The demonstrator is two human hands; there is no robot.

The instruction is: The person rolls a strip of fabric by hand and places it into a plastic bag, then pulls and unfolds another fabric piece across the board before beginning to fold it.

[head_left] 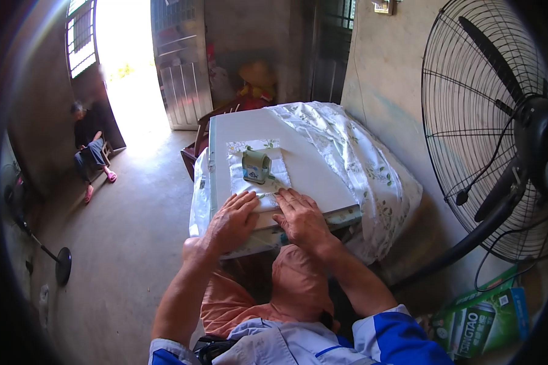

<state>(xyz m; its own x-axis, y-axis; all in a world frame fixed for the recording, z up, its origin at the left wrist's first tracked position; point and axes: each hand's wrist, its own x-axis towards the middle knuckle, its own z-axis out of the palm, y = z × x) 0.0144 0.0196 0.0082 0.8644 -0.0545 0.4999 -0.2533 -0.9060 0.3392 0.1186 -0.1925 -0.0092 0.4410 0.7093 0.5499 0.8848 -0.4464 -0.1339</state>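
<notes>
Patterned cloth (276, 164), pale with green leaf print along its far edge, lies flat on the white top of the table (323, 176), in front of the seated person. Its near edge runs under both hands and looks turned over there.

The left hand (231, 220) rests on the left part of that near edge, fingers stretched out and lying flat, gripping nothing that can be seen. The right hand (299, 220) is just beside it on the right part of the edge, fingers also straight and spread on the fabric, thumb apart from them.

A small green container (256, 168) with a pale blue printed patch stands on the cloth, just beyond the fingertips and apart from them; whether it is open, and what it holds, cannot be told. A leaf-printed cover (371, 158) lies bunched across the right side of the table and hangs over its edge.

On the floor at lower right is a green carton (478, 325) marked TSINGTAO, with a can pictured on its side; its contents are hidden. A large black fan (539, 131) stands above it. Across the room, another person (90, 143) sits near the bright doorway (131, 67).
</notes>
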